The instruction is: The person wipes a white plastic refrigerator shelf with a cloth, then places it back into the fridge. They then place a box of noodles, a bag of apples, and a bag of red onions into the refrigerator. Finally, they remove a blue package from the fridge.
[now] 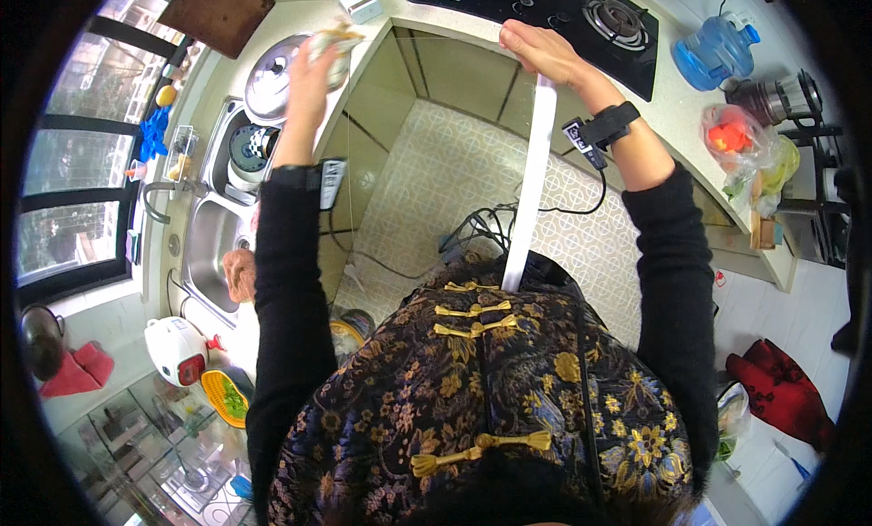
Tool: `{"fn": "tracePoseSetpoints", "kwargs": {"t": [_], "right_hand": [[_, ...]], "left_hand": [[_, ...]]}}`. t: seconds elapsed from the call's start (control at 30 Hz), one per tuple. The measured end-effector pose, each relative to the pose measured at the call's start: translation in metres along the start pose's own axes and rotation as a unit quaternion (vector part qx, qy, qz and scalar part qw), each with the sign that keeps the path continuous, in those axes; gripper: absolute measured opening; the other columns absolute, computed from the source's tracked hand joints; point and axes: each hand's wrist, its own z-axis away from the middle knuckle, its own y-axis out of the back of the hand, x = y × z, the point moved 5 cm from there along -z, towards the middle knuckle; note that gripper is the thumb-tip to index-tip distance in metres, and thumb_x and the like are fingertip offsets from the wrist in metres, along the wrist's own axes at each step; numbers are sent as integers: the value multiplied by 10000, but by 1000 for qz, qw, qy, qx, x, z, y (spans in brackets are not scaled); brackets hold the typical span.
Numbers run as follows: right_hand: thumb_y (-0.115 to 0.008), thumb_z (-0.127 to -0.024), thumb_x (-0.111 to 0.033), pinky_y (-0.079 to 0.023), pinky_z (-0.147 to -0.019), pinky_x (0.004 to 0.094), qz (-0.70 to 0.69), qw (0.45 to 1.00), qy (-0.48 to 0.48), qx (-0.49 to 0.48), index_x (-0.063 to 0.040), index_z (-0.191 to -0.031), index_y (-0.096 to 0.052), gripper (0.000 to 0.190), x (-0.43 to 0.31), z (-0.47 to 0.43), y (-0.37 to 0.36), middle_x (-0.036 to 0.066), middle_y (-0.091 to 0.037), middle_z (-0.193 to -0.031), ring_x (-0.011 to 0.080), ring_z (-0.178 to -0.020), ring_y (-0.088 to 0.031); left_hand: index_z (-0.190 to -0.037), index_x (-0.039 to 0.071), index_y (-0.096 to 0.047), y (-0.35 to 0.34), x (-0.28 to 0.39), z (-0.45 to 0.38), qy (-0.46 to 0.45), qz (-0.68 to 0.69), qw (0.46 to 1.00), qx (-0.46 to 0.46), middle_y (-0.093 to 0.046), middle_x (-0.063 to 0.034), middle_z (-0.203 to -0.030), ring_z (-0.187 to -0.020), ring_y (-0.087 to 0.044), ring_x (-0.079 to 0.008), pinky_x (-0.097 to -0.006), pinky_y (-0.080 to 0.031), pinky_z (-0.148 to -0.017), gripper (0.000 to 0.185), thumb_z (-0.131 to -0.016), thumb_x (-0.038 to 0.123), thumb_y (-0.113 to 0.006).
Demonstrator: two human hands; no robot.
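My left hand [315,83] grips a pale bundle [335,57] with a tan, ragged top, above the counter by the round metal lid [267,83]. Blur hides what the bundle is. From it a thin thread [429,39] stretches across to my right hand [541,49], whose fingers are closed at its end near the counter's edge. Another length of thread [349,124] hangs down from the left side. A straight white strip [530,185] runs from under my right wrist down to my jacket; whether the hand touches it is unclear.
On the left, a double sink [214,240] holds dishes. A black gas hob [572,15] lies ahead. To the right stand a blue water bottle [715,52] and bagged produce [739,141]. Black cables [484,223] coil near my body; one leads to the wrist device [593,134].
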Motion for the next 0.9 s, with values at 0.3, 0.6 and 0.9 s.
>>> {"fn": "tracePoseSetpoints", "kwargs": {"t": [0.3, 0.6, 0.9], "right_hand": [[-350, -905, -688, -376, -530, 301, -148, 988, -2, 36, -127, -849, -522, 589, 11, 17, 3, 7, -453, -598, 131, -553, -484], [-412, -940, -603, -362, -604, 215, -247, 968, 2, -50, -142, -959, -531, 477, -2, 14, -8, -45, -436, -835, 74, -718, -408], [-335, -873, -745, -359, -1004, 391, -238, 970, 46, 0, -156, -1246, -436, 705, -8, 20, -2, 62, -424, -1221, 195, -1167, -423]], "left_hand": [[-1415, 45, -368, -2, -65, 65, 296, 351, 877, -143, -463, -134, -1403, -1296, -445, -292, -478, -354, -1085, 511, -1028, 370, -295], [-1459, 65, -293, -124, -17, 49, 171, 647, 613, -419, -340, -123, -1498, -1368, -350, -289, -461, -275, -1140, 570, -1021, 428, -267], [-1416, 35, -355, -155, -29, 45, 226, 623, 603, -445, -435, -136, -1433, -1312, -437, -283, -457, -327, -1113, 531, -1013, 378, -303]]}}
